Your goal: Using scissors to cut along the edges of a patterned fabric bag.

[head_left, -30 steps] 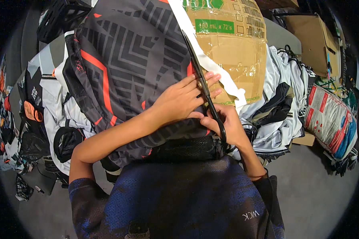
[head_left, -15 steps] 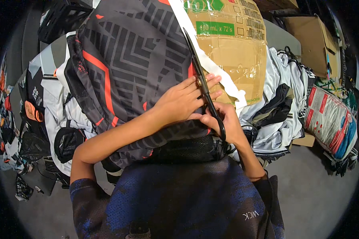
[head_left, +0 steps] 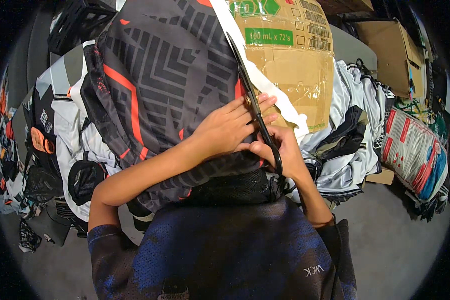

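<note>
A long pair of black scissors [head_left: 251,92] lies along the right edge of a dark grey patterned cloth [head_left: 160,75] with orange-red stripes. My right hand [head_left: 286,150] is closed round its handles, thumb at the loop. My left hand [head_left: 227,125] rests flat on the cloth with fingers stretched out. The scissors cross over those fingers, and the fingertips show on the far side of the blades. A white strip [head_left: 270,82] borders the cloth and lies over a taped cardboard box [head_left: 297,70]. I cannot tell whether the blades are apart.
White and black garments [head_left: 352,145] are heaped right of the box, with more white cloth [head_left: 67,120] on the left. A striped plastic-wrapped bundle [head_left: 410,150] and an open carton [head_left: 390,55] stand far right. A black crate [head_left: 80,25] sits at the upper left.
The scissors' tip has shifted very slightly up and to the left. Both hands stay in nearly the same place on the cloth.
</note>
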`<control>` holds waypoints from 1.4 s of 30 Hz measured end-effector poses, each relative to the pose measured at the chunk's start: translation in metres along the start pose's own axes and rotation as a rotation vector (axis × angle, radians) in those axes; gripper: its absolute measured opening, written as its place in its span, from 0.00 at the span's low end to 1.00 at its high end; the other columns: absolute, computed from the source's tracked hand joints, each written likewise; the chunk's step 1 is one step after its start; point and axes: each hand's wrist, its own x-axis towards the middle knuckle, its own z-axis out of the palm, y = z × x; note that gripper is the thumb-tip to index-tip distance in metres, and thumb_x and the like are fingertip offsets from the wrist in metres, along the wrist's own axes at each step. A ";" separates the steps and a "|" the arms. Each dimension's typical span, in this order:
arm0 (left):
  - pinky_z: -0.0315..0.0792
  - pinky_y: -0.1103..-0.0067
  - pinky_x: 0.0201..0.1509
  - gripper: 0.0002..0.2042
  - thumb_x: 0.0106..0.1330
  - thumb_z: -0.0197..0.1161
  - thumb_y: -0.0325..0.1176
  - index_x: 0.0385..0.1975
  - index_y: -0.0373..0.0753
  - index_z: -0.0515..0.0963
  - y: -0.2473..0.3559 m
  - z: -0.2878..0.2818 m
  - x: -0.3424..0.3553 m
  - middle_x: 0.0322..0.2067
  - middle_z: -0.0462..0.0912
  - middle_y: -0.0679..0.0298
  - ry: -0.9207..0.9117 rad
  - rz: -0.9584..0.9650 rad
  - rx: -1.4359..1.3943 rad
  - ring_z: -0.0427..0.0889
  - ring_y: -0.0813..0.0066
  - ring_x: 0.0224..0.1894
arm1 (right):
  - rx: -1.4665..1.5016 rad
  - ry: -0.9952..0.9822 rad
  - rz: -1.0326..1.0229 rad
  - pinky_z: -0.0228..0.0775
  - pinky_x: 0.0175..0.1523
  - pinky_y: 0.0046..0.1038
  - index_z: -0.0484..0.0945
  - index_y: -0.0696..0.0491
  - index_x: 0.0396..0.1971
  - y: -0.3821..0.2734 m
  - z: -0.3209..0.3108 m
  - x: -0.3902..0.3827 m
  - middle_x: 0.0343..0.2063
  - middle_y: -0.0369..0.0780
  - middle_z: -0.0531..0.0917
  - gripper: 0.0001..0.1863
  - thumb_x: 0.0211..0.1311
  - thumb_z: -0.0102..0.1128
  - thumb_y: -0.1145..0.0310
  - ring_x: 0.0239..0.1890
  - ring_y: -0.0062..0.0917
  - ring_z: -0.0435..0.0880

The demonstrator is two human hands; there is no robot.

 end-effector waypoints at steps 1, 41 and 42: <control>0.48 0.72 0.75 0.31 0.63 0.48 0.42 0.69 0.46 0.59 0.000 -0.001 0.000 0.73 0.52 0.60 0.000 -0.001 -0.004 0.52 0.66 0.75 | 0.009 0.002 -0.006 0.52 0.23 0.18 0.76 0.55 0.16 0.001 0.000 0.000 0.10 0.30 0.69 0.18 0.54 0.71 0.59 0.15 0.15 0.63; 0.50 0.75 0.73 0.31 0.63 0.49 0.42 0.68 0.42 0.60 0.001 0.000 -0.001 0.73 0.54 0.63 0.026 0.025 -0.009 0.53 0.71 0.74 | -0.023 0.050 -0.090 0.51 0.23 0.20 0.74 0.55 0.14 -0.004 -0.001 0.011 0.10 0.31 0.68 0.19 0.53 0.71 0.61 0.15 0.17 0.59; 0.50 0.75 0.73 0.31 0.63 0.50 0.42 0.68 0.42 0.61 0.001 -0.001 -0.001 0.72 0.55 0.63 0.029 0.021 -0.029 0.53 0.72 0.74 | -0.014 0.045 -0.086 0.51 0.23 0.20 0.74 0.56 0.15 -0.005 -0.001 0.012 0.10 0.31 0.68 0.18 0.52 0.71 0.61 0.15 0.17 0.59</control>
